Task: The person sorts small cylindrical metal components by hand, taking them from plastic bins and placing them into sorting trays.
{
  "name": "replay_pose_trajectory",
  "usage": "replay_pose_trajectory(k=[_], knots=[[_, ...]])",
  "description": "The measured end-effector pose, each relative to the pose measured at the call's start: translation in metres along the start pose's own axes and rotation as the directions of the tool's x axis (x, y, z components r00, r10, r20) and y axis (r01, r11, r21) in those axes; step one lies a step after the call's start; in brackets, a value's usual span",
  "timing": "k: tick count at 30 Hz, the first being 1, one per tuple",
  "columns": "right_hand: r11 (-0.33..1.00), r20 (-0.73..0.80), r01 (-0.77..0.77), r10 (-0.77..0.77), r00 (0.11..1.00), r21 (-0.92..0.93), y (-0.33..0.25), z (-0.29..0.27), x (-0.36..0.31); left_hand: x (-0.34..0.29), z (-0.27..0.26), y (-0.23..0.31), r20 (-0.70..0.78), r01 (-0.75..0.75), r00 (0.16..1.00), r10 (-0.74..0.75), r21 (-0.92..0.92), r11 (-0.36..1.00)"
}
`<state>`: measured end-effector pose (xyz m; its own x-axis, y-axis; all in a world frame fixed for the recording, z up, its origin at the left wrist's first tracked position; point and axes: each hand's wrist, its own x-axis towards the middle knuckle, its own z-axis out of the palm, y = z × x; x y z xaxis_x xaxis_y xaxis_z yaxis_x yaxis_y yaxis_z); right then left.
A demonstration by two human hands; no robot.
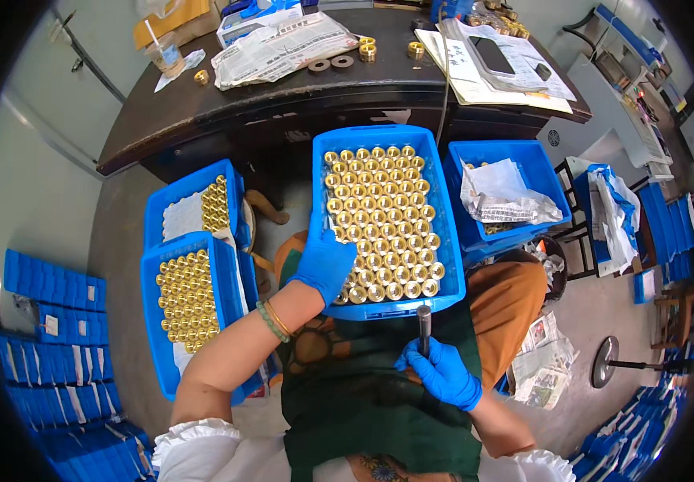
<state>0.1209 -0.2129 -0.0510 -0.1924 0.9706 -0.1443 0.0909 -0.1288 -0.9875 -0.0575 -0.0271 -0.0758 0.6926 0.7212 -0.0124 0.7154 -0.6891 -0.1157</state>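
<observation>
A blue plastic tray (451, 241) full of brass rings (391, 217) in rows sits in front of me, over my lap. My left hand (327, 265), in a blue glove, grips the tray's left rim near its front corner. Its thumb lies inward over the nearest rings, and the outer fingers are partly hidden. My right hand (441, 373), also gloved in blue, is closed around a short dark metal rod (425, 323). The rod points up, with its top close to the tray's front edge. Its lower end is hidden in my fist.
Two blue trays (150, 277) with brass rings stand at my left. At my right is a blue bin (495, 147) with newspaper (507, 197) inside. The dark desk (282, 100) ahead holds newspaper, a phone (491, 55) and loose rings. Stacked blue trays (58, 345) line the left wall.
</observation>
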Motion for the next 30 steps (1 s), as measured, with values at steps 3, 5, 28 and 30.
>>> replay_pose_trajectory(k=[3, 5, 28, 30], knots=[[0.998, 0.05, -0.066, 0.066, 0.997, -0.003, -0.002, 0.002, 0.001, -0.002, 0.029, -0.02, -0.484, -0.073, 0.871, -0.083, -0.294, 0.953], [0.998, 0.02, -0.037, 0.038, 0.999, -0.043, -0.002, -0.005, 0.004, 0.003, -0.03, -0.018, -0.291, -0.035, 0.949, -0.12, -0.475, 0.88], [0.998, -0.244, 0.003, 0.014, 0.97, 0.068, -0.035, 0.013, 0.046, -0.011, -0.107, 0.054, 0.053, -0.108, 0.959, -0.278, -0.84, -0.532], [0.997, -0.292, 0.058, -0.072, 0.954, -0.055, -0.029, 0.013, 0.049, -0.007, -0.11, 0.058, 0.058, -0.111, 0.941, -0.334, -0.878, -0.465]])
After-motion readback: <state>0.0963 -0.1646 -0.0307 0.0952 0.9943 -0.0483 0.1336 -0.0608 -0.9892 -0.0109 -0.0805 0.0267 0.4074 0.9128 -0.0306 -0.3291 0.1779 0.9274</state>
